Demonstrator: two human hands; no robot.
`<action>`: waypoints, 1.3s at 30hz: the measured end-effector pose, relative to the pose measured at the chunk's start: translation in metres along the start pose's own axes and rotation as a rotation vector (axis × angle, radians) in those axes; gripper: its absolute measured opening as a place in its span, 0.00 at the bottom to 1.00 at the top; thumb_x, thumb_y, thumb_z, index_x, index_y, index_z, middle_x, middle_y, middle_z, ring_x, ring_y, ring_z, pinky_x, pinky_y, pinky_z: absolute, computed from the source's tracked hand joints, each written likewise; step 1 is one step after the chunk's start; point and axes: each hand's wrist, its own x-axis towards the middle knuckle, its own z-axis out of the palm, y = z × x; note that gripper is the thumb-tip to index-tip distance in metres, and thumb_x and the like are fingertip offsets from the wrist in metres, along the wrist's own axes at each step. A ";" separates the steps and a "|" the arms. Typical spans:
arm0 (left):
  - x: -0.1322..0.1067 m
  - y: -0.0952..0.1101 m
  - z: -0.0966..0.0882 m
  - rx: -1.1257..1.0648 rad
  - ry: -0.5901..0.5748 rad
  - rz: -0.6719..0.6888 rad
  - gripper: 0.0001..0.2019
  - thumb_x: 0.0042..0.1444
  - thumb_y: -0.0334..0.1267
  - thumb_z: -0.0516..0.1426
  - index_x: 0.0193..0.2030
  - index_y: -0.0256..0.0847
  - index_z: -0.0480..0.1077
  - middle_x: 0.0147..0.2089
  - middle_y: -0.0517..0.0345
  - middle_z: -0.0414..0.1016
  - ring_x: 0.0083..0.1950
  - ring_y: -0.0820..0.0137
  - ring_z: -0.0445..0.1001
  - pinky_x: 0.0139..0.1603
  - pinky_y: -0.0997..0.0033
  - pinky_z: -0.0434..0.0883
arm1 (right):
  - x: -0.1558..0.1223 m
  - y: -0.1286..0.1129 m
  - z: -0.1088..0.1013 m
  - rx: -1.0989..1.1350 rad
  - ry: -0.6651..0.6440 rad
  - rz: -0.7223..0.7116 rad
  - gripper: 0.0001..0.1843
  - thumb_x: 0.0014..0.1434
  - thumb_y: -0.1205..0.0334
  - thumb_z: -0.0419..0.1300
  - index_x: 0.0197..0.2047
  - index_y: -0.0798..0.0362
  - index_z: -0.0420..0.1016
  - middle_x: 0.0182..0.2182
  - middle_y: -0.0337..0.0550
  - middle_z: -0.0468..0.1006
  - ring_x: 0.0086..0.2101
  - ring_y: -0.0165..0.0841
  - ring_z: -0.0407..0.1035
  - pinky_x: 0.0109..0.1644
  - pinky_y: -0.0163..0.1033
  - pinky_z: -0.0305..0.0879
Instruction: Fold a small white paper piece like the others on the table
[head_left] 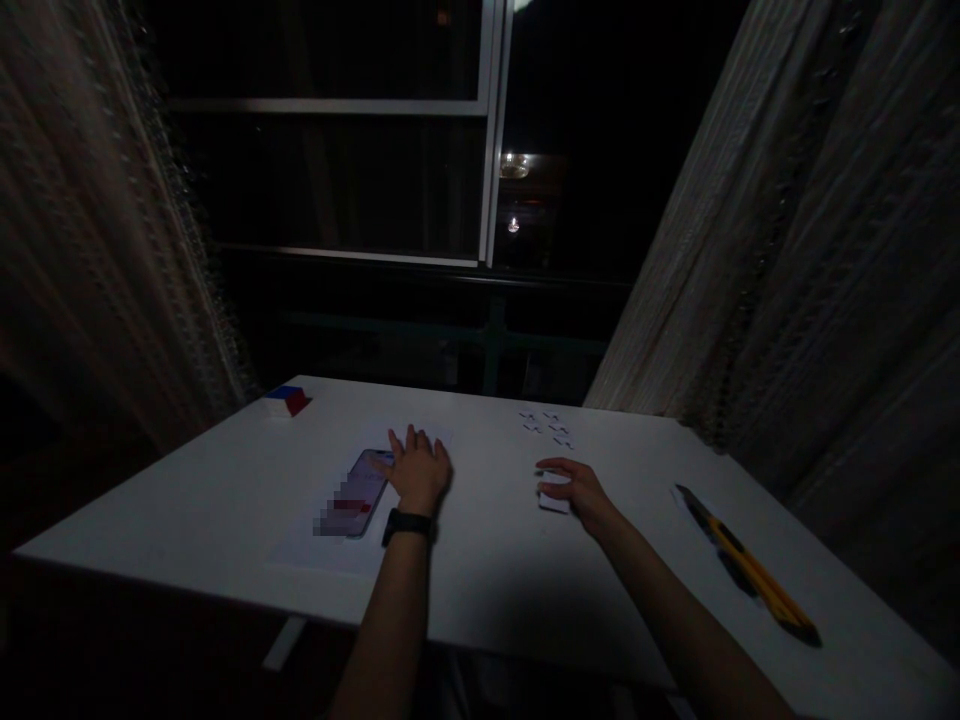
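Observation:
My left hand [418, 470] lies with its fingers spread on a white sheet of paper [300, 552], a dark band round its wrist. Beside its thumb a smartphone [373, 482] rests on the sheet with its screen lit; part of the screen is blurred out. Farther right, my right hand [583, 492] grips a small white rectangular piece [554, 504] between thumb and fingers, low over the table. Whether it is one card or a small stack, I cannot tell. Just beyond it lie several small white pieces with dark marks [556, 429].
The white table [487, 590] carries a large yellow and black utility knife [754, 575] at the right. A blue, white and red cube [285, 401] sits at the far left corner. Curtains [675, 250] hang on both sides of a dark window [337, 180].

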 end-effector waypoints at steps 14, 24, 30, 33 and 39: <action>-0.048 0.066 0.010 -0.621 -0.436 0.736 0.20 0.57 0.48 0.44 0.25 0.38 0.69 0.23 0.60 0.68 0.25 0.74 0.64 0.27 0.76 0.57 | -0.011 -0.008 0.011 -0.097 -0.222 -0.193 0.34 0.31 0.67 0.69 0.44 0.50 0.65 0.30 0.39 0.73 0.30 0.34 0.69 0.30 0.39 0.66; -0.048 0.068 0.021 -0.756 -0.421 0.553 0.20 0.55 0.48 0.45 0.23 0.37 0.66 0.19 0.64 0.60 0.23 0.76 0.59 0.24 0.76 0.54 | -0.011 -0.011 0.007 0.021 -0.352 -0.153 0.40 0.32 0.63 0.69 0.51 0.49 0.61 0.33 0.39 0.73 0.32 0.33 0.69 0.34 0.40 0.66; -0.045 0.068 0.025 -0.859 -0.390 0.419 0.20 0.54 0.50 0.46 0.21 0.38 0.62 0.19 0.65 0.58 0.23 0.76 0.58 0.25 0.76 0.55 | -0.007 -0.006 0.011 0.080 -0.185 -0.210 0.38 0.36 0.60 0.68 0.52 0.50 0.62 0.32 0.42 0.76 0.31 0.34 0.70 0.35 0.41 0.67; -0.044 0.067 0.027 -0.910 -0.430 0.387 0.20 0.53 0.51 0.47 0.21 0.38 0.62 0.19 0.65 0.59 0.24 0.76 0.59 0.25 0.77 0.57 | -0.004 -0.001 0.015 0.022 -0.078 -0.268 0.24 0.37 0.58 0.67 0.41 0.53 0.74 0.36 0.45 0.76 0.38 0.39 0.69 0.43 0.46 0.65; -0.042 0.069 0.033 -1.050 -0.485 0.365 0.13 0.48 0.47 0.55 0.28 0.36 0.67 0.23 0.62 0.66 0.26 0.75 0.64 0.27 0.77 0.61 | -0.002 0.005 0.019 0.025 0.093 -0.308 0.21 0.40 0.56 0.65 0.39 0.55 0.75 0.37 0.45 0.76 0.40 0.40 0.69 0.46 0.48 0.64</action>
